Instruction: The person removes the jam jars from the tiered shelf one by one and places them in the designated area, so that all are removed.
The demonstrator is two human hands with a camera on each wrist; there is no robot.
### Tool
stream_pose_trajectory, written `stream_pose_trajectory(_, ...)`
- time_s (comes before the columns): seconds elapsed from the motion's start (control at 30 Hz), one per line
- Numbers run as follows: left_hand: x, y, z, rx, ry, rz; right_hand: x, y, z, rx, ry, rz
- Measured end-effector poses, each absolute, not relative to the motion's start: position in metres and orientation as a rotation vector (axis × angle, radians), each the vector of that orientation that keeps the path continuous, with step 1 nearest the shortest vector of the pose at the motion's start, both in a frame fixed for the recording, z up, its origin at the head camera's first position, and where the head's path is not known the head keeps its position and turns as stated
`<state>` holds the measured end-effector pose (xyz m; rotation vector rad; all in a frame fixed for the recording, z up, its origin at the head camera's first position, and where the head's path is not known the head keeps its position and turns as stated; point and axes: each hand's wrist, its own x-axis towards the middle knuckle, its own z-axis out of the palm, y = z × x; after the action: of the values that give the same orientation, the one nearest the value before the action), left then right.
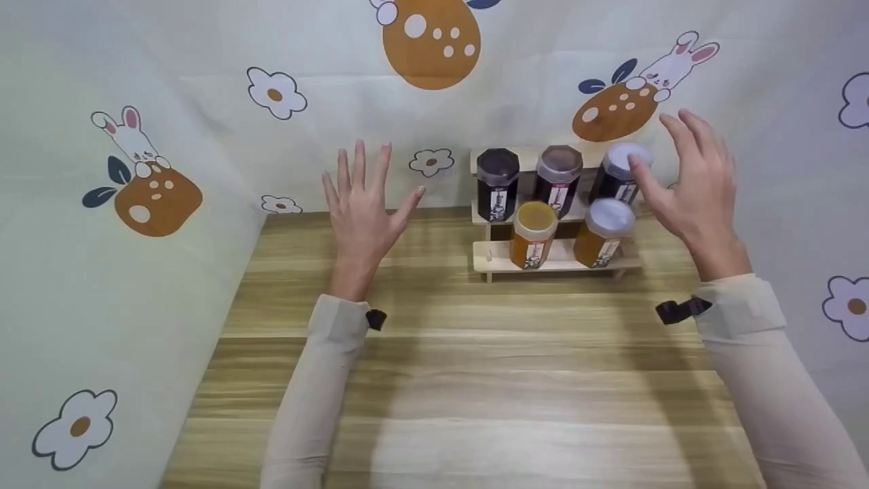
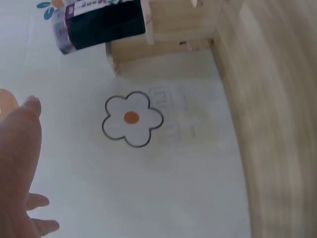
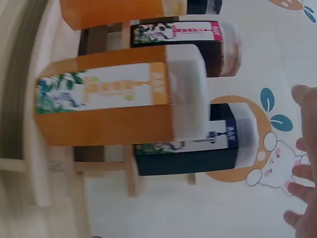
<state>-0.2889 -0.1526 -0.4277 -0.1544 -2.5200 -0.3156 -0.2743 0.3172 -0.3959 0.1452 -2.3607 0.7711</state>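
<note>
In the head view, my left hand (image 1: 363, 217) is held with fingers spread, left of a small two-tier wooden rack (image 1: 563, 257), touching nothing. My right hand (image 1: 703, 183) hovers at the rack's right end, fingers extended; its thumb overlaps the lid of the upper right dark jar (image 1: 614, 187). The right wrist view shows that hand (image 3: 308, 153) apart from the jars. Also on the upper tier stand a black jar (image 1: 497, 193) and a dark red jar (image 1: 557, 187). Below are two amber jars, the left (image 1: 531, 241) with a yellowish lid, the right (image 1: 597, 244) with a whitish one.
The rack stands on a wood-grain tabletop (image 1: 502, 380), near its back edge. Pale cloth (image 1: 326, 47) printed with flowers, rabbits and orange fruit hangs behind and at both sides. A black strap piece (image 1: 679, 311) sits at the right cuff, a smaller one (image 1: 376, 319) at the left.
</note>
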Motion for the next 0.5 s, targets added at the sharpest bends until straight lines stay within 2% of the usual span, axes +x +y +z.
stream_pose_trajectory(0.2,-0.271,-0.133,-0.461,-0.346,-2.420,-0.532,-0.260,0.322,-0.437,0.066,-2.085,1.015)
stream_pose_trajectory(0.5,-0.251,-0.092,-0.496,-0.506,-2.449,-0.888,-0.236,0.321,-0.490,-0.278,-2.121,1.400)
